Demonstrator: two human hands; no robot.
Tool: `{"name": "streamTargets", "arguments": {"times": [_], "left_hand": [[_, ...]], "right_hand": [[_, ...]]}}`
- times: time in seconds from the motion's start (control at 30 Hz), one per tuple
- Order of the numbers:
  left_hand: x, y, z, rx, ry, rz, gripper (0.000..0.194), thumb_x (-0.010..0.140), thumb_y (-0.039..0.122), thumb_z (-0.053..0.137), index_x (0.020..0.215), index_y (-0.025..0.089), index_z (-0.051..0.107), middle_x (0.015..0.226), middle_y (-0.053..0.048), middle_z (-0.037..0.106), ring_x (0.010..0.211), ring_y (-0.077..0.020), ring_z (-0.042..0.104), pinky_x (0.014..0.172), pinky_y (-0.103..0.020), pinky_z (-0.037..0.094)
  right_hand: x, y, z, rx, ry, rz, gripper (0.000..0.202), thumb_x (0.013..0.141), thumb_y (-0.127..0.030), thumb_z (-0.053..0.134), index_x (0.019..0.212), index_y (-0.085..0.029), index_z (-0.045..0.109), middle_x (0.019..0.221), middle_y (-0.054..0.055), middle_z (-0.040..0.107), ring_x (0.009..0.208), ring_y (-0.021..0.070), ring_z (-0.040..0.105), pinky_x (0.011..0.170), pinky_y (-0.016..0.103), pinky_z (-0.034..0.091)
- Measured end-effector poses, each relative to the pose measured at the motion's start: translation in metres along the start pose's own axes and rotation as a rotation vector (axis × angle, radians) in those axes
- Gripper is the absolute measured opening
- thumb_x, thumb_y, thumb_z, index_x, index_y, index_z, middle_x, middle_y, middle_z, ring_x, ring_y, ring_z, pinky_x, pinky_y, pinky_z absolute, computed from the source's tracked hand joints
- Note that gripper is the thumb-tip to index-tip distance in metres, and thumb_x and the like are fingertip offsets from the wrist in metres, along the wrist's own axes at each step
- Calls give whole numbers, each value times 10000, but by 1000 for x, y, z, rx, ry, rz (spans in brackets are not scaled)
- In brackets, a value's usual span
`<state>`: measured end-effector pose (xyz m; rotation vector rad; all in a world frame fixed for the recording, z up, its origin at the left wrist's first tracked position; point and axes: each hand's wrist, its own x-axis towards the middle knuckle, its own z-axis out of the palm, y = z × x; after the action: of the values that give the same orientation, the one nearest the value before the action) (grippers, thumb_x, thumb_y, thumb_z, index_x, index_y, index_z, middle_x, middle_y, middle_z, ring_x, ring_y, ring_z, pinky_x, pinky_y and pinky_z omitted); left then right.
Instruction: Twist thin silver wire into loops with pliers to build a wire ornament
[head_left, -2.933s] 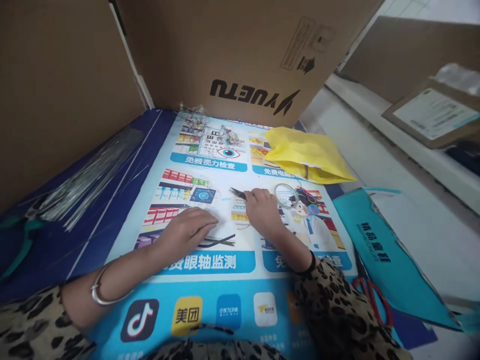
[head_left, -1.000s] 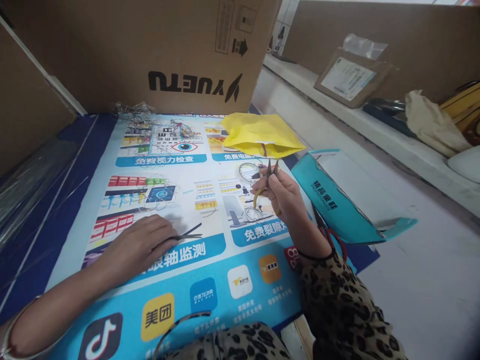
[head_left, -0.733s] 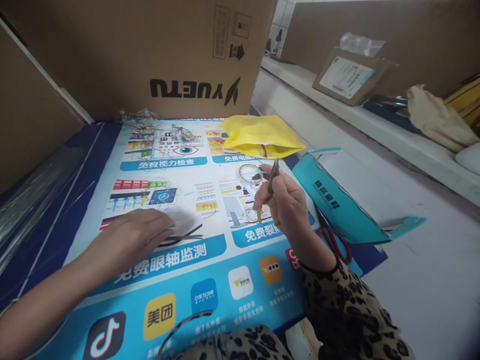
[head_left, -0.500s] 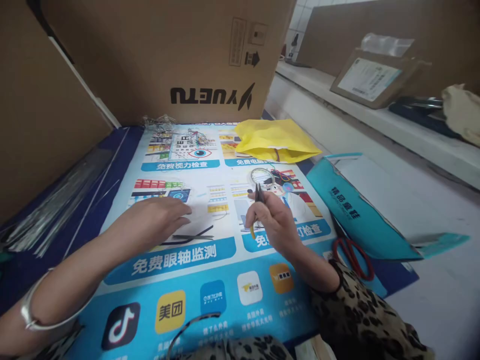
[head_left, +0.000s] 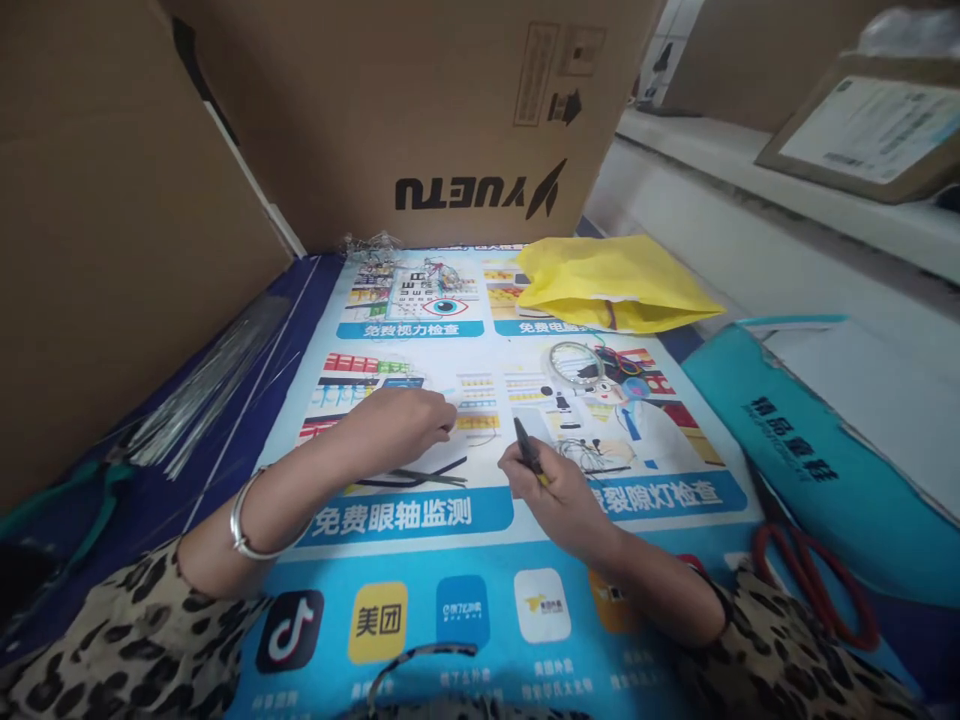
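Observation:
My right hand (head_left: pixel 562 495) is closed around small pliers (head_left: pixel 527 447) with dark, pointed jaws aimed away from me and a bit of yellow at the handle. Left of it, my left hand (head_left: pixel 401 430) hovers low over the printed poster (head_left: pixel 495 545), fingertips pressed together; whatever they pinch is too small to make out. Black strips (head_left: pixel 431 477) lie just below that hand. A loose tangle of thin wire (head_left: pixel 589 455) rests beyond my right hand, and a round wire coil (head_left: pixel 576 364) lies farther back beside coloured cords (head_left: pixel 622 362).
A cardboard box (head_left: pixel 450 100) walls off the back and left. A yellow bag (head_left: pixel 622 285) lies back right, near a teal box (head_left: pixel 810 430) and red-handled scissors (head_left: pixel 814 580). Silver wires (head_left: pixel 214 380) and a green-handled tool (head_left: pixel 86 510) lie left.
The camera view has swung left, so everything sits farther right in the picture. My left hand's fingers have drawn together; my right hand still grips the pliers, its fingers curled closer.

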<state>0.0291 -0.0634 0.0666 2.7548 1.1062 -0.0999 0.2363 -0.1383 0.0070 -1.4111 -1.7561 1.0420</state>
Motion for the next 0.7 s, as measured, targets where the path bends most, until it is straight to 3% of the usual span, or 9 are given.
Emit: {"name": "streamTargets", "arguments": {"times": [0.2, 0.4, 0.7], "left_hand": [[-16, -2, 10, -26, -136, 61, 124, 768, 213, 483, 702, 183, 583, 725, -24, 604, 631, -147, 537, 510, -248, 300], [-17, -2, 19, -52, -154, 87, 108, 775, 224, 498, 736, 187, 592, 738, -25, 592, 603, -145, 518, 492, -258, 283], [-16, 1, 15, 12, -93, 142, 145, 815, 205, 468, 708, 192, 564, 695, -15, 571, 568, -143, 494, 482, -265, 251]], "right_hand": [[0, -1, -3, -61, -65, -39, 161, 836, -350, 435, 771, -221, 505, 645, -21, 533, 589, 121, 487, 551, 236, 375], [0, -3, -4, -59, -120, -68, 163, 844, -351, 430, 759, -230, 497, 653, -13, 542, 596, 130, 498, 545, 238, 374], [3, -6, -7, -64, -99, -32, 170, 812, -342, 464, 728, -219, 544, 634, -11, 559, 592, 132, 517, 530, 237, 391]]}}
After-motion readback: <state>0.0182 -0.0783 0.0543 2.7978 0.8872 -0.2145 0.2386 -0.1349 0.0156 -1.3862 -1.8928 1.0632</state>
